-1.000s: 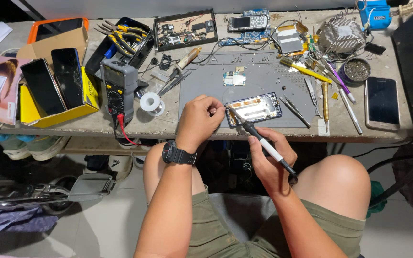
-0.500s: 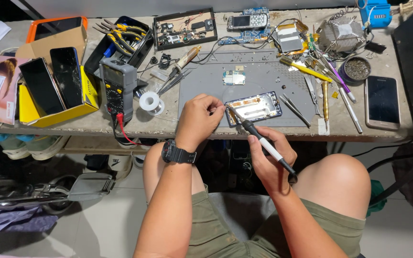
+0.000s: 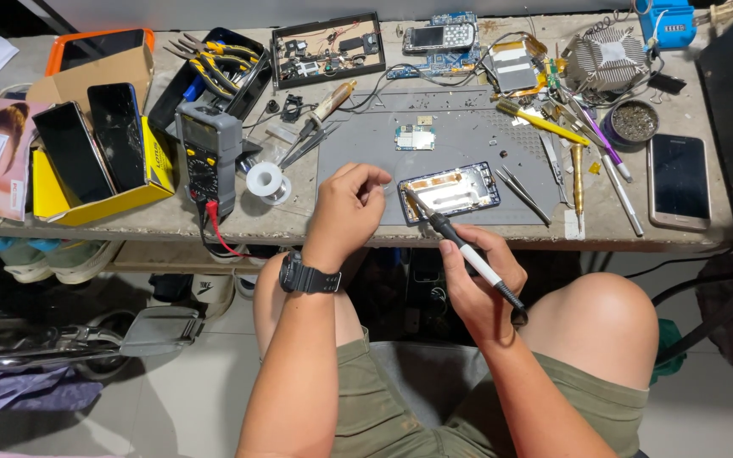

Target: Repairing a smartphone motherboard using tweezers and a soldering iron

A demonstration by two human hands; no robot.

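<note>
Step in hand, as judged: soldering at the near-left corner of the opened phone, which lies on the grey mat at the counter's near edge.

- Right hand: fingers wrapped around the soldering iron, tip at that corner.
- Left hand: fingertips pressed together just left of the phone, probably pinching solder wire; too fine to confirm.

The next move calls for a steady tip.

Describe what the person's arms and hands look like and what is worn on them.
Both arms are bare from above the elbow down; no sleeves show, and neither hand wears a glove. The left hand has a black watch with a chunky case and a ribbed strap on its wrist. The right hand has a bare wrist; no ring or band is visible on either hand. No markings show on the forearms.
</note>
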